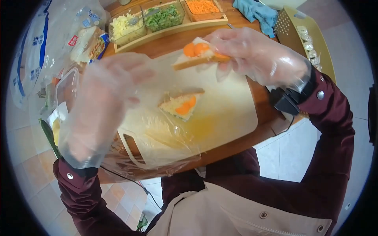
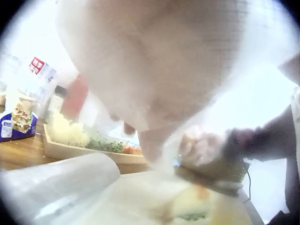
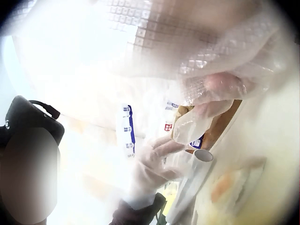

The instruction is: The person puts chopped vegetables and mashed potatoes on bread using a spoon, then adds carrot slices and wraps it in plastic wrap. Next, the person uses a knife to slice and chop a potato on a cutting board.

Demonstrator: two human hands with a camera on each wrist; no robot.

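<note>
Both hands wear clear plastic gloves. My right hand [image 1: 252,53] pinches a triangular sandwich half [image 1: 193,61] by one end, raised over the far side of the cream cutting board [image 1: 232,102]; round orange slices show on its cut face. Another sandwich half [image 1: 183,105] lies on the board, its orange and green filling facing up. My left hand [image 1: 106,86] hovers over the board's left side, blurred, fingers stretched and nothing in them. Under it, a roll of cling film [image 2: 65,187] appears in the left wrist view. A crinkled sheet of film [image 1: 169,137] covers the board's near left part.
Behind the board, a wooden tray [image 1: 169,32] carries glass containers of pale yellow, green and orange chopped food. A blue cloth [image 1: 256,15] and a yellow perforated basket [image 1: 293,29] with wrapped pieces stand right. Bagged bread [image 1: 86,45] and a cucumber [image 1: 48,133] lie left.
</note>
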